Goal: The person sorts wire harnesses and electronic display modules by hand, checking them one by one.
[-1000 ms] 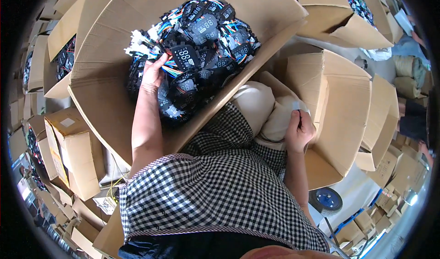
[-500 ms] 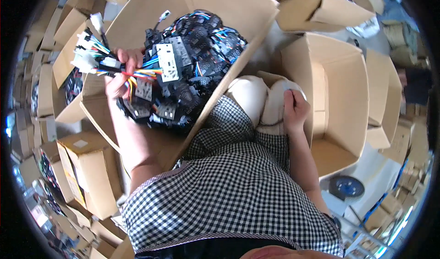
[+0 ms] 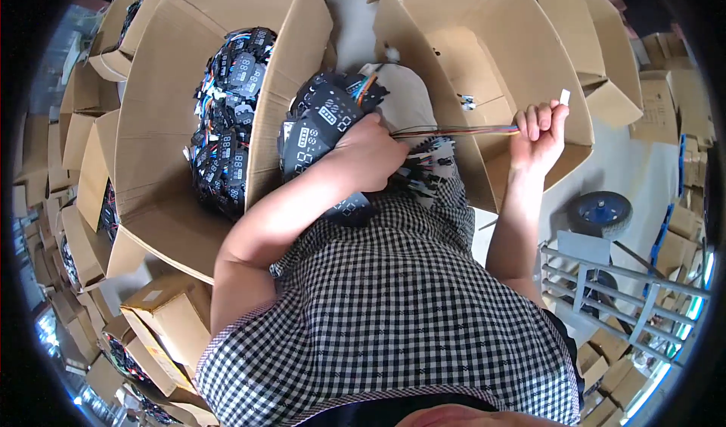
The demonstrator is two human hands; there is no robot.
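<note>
A bundle of black display panels [image 3: 321, 128] with coloured wires rests over my lap, beside the left carton's wall. My left hand [image 3: 372, 153] is closed around its wires, near the panels. From there several thin wires [image 3: 457, 132] stretch taut to the right. Their far end is gripped in my right hand [image 3: 538, 136], above the right carton, with a white connector [image 3: 565, 97] sticking out past the fingers. More loose wire ends with connectors [image 3: 427, 171] hang below my left hand, over the checkered apron [image 3: 378, 276].
On the left, an open carton [image 3: 178, 30] holds a heap of similar display panels [image 3: 231, 124]. To the right, another open carton [image 3: 529, 34] has a few small pieces [image 3: 467, 102] inside. Further right are a blue-hubbed wheel [image 3: 600, 211] and a metal rack [image 3: 628, 283].
My left hand has come out of the left carton with a bundle and is over my lap. My right hand has left my knee and grips wire ends. The view has shifted.
</note>
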